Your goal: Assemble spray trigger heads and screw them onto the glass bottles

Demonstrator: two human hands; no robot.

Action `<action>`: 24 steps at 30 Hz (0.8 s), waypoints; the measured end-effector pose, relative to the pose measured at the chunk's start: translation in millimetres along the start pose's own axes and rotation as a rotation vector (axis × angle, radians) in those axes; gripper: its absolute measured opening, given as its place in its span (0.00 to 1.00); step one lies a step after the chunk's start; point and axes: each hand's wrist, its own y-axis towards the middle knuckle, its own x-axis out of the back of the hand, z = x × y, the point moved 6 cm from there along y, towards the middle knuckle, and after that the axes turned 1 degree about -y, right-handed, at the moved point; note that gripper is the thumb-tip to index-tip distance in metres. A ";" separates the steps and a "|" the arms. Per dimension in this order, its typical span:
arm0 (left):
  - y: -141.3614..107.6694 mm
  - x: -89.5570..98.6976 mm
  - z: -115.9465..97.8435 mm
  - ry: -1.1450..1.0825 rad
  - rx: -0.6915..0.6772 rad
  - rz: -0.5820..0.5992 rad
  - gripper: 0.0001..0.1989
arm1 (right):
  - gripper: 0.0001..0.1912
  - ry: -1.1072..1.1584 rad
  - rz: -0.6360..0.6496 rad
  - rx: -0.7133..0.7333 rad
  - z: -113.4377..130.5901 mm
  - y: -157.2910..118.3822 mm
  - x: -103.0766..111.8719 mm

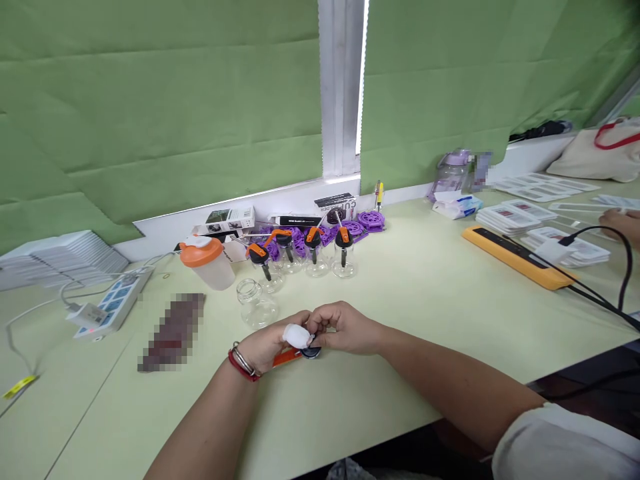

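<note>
Near the table's front middle, my left hand is closed around a black and orange lid piece, whose black round part shows below the fingers. A white oval piece sits at my left thumb, between the two hands. My right hand pinches at the black part beside the white piece; the small detail at its fingertips is hard to make out. Just behind my left hand stands an open clear glass bottle. Further back, several glass bottles with black and orange tops stand in a row.
Behind the bottles lie purple wheel-like parts and boxes. An orange-lidded shaker and a power strip are at left. At right are an orange power strip, stacked cards and another person's hand.
</note>
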 end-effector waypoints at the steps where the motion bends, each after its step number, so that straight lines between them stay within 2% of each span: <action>1: 0.1 -0.4 -0.3 -0.002 0.001 -0.003 0.11 | 0.08 -0.006 0.001 -0.003 0.0 -0.1 0.0; 20: -0.6 -1.3 -1.8 0.001 0.028 -0.029 0.12 | 0.07 -0.054 -0.009 0.026 0.0 -0.7 1.9; 24: -1.3 -3.0 -3.5 0.002 0.026 -0.028 0.11 | 0.07 -0.123 0.003 0.046 1.9 -1.6 2.6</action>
